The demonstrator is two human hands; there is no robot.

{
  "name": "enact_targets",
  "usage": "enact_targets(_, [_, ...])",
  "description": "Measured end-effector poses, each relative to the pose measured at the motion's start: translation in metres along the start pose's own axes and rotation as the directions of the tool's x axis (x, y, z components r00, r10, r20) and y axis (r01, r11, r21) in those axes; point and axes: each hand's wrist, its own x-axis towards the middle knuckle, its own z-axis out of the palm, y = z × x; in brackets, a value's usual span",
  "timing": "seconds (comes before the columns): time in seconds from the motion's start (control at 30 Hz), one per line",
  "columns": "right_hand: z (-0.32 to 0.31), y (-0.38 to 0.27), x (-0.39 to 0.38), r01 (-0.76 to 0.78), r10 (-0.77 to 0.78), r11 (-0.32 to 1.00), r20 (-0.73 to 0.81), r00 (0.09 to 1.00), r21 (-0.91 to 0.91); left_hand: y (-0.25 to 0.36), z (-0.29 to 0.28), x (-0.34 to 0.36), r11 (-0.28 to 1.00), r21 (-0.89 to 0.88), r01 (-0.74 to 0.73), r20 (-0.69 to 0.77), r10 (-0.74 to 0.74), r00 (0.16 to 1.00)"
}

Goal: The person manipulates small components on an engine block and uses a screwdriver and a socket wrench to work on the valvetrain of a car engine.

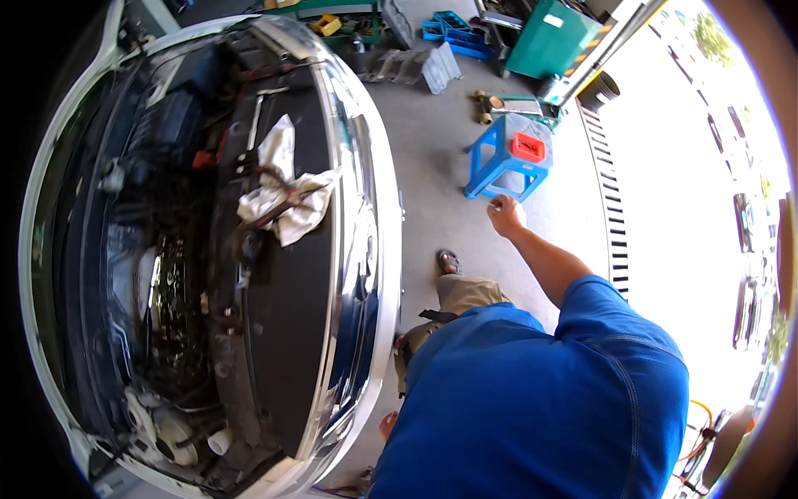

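- Stool (pixel 492 137) reach, we reckon: right hand (pixel 505 217) curled just near side, can't tell if gripping
- Left hand (pixel 388 425) mostly hidden, can't tell
- Red tray (pixel 524 156) grab needs spread fingers

Two hands (pixel 505 218), one blue stool (pixel 498 140) and one red tray (pixel 527 158) are counted; small items in the tray can't be resolved to a number. One engine bay (pixel 195 283) and one black bucket (pixel 602 89) are also logged.
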Motion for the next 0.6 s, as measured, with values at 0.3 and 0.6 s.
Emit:
enact_targets(0.3, [-0.010,0.289,0.163,-0.481,0.481,0.875,0.013,0.876,0.049,0.172,-0.148,0.127,0.844,-0.300,0.444,0.337,-0.342,0.877])
enact_targets(0.6, [0.052,0.339,0.388,-0.347,0.361,0.929,0.106,0.926,-0.131,0.364,-0.244,0.161,0.921,0.116,0.372,0.429,-0.385,0.817])
